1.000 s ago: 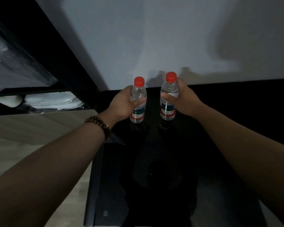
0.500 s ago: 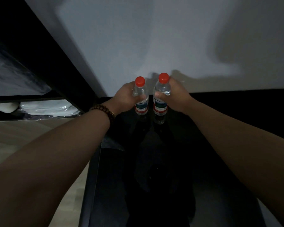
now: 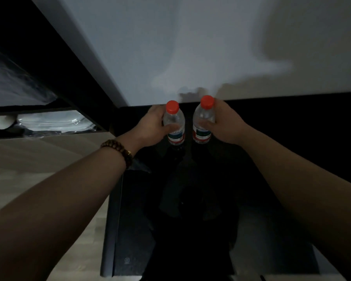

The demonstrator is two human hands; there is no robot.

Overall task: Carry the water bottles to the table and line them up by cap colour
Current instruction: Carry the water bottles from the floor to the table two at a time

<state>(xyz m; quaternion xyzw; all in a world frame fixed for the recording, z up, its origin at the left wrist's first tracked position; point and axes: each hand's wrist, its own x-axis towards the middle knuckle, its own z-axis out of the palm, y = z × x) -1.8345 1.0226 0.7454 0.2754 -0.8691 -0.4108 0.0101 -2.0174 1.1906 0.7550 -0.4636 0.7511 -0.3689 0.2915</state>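
While left hand (image 3: 151, 127) and right hand (image 3: 226, 126) grip bottles (image 3: 175, 123), bases blur.

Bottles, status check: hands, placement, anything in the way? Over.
Left hand grips left bottle, right hand grips right bottle. Both red-capped, upright, side by side, apart, over dark table near wall; touchdown unclear. Nothing visible in the way.

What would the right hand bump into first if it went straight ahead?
Probably the white wall: the right hand, gripping its red-capped bottle, points toward it, and nothing else shows between. Depth is hard to judge.
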